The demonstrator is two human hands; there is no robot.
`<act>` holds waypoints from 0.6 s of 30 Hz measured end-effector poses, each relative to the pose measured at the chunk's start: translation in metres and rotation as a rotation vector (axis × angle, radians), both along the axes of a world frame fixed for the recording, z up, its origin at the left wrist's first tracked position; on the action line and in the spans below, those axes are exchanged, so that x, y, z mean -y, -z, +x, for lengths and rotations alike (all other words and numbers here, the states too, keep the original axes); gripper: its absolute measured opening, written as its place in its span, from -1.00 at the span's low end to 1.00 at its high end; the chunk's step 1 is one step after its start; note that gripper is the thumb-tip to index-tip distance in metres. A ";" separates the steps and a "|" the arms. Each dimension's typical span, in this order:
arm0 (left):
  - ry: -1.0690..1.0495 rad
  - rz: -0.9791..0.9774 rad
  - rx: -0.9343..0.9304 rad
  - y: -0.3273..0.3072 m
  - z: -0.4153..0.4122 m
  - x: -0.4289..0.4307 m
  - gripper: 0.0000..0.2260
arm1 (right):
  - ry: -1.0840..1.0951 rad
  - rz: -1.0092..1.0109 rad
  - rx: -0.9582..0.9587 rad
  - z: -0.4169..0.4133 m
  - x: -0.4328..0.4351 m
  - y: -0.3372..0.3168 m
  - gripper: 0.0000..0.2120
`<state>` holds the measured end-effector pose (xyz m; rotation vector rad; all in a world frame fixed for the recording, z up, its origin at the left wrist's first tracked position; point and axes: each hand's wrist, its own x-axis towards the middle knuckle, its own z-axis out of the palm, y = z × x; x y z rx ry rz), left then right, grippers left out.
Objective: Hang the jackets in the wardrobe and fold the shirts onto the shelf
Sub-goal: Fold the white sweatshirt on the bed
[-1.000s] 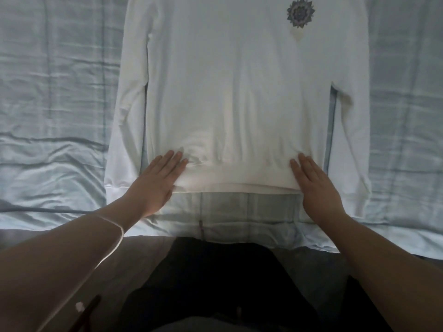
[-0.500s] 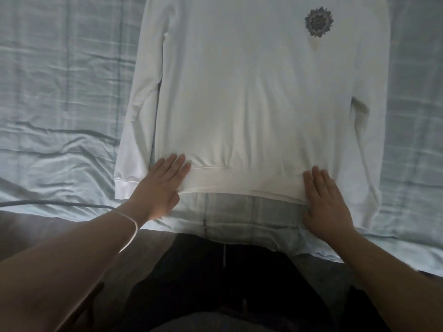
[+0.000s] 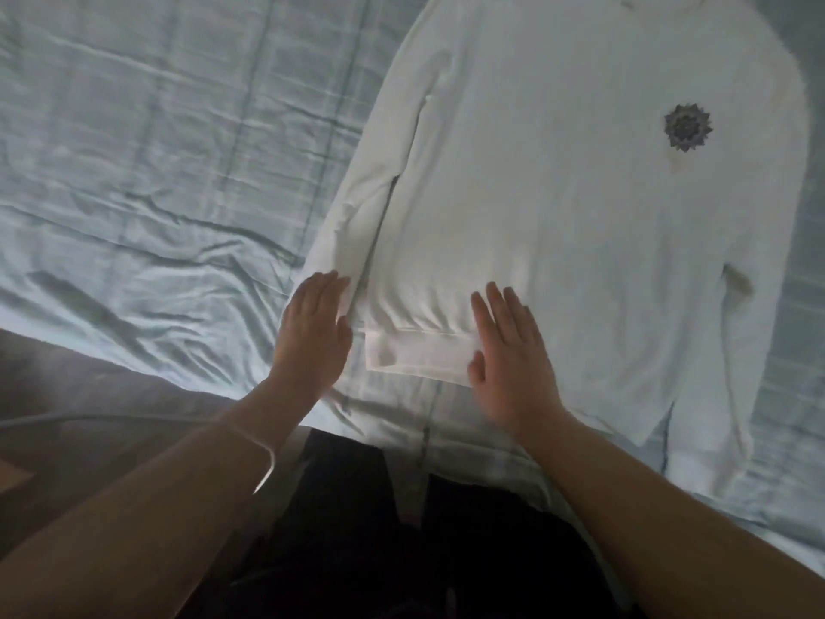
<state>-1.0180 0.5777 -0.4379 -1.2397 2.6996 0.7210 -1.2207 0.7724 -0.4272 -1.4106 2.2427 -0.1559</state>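
View from a head-worn camera looking down at a white long-sleeved shirt [image 3: 558, 194] lying flat, front up, on a bed covered in a pale blue-grey sheet [image 3: 156, 172]. The shirt fills the frame from the centre out to 3 o'clock, its collar toward 12 and a dark round emblem [image 3: 687, 127] on the chest at about 2 o'clock. A second ago the two hands lay one on each bottom corner of the body, far apart, with the shirt centred in view. Now the view has swung left and both hands have gathered at the shirt's 7 o'clock corner. The left hand [image 3: 312, 332] has left the body and rests flat on the cuff end of the near sleeve [image 3: 352, 234], fingers straight and together, gripping nothing. The right hand [image 3: 509, 350] has slid across the hem [image 3: 419, 355] to just at 3 o'clock of the left one, palm down with fingers slightly spread, pressing the cloth rather than holding it. The far sleeve [image 3: 736, 350] lies untouched along the 4 o'clock edge. A thin band [image 3: 268, 457] circles the left wrist. The shift suggests smoothing is over and the first fold, bringing this sleeve and side inward, is about to start. The shirt is still unfolded on the bed, and no shelf or wardrobe is in sight.
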 end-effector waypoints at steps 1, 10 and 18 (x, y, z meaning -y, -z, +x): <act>-0.098 -0.013 0.007 0.000 0.009 0.007 -0.52 | -0.029 -0.007 -0.001 0.009 0.015 0.003 -0.29; -0.263 0.489 0.233 0.020 0.051 0.064 -0.61 | -0.103 0.037 -0.029 0.090 0.134 0.010 -0.38; -0.249 0.764 -0.169 -0.034 0.068 0.201 -0.91 | 0.056 0.012 -0.043 0.115 0.218 -0.013 -0.27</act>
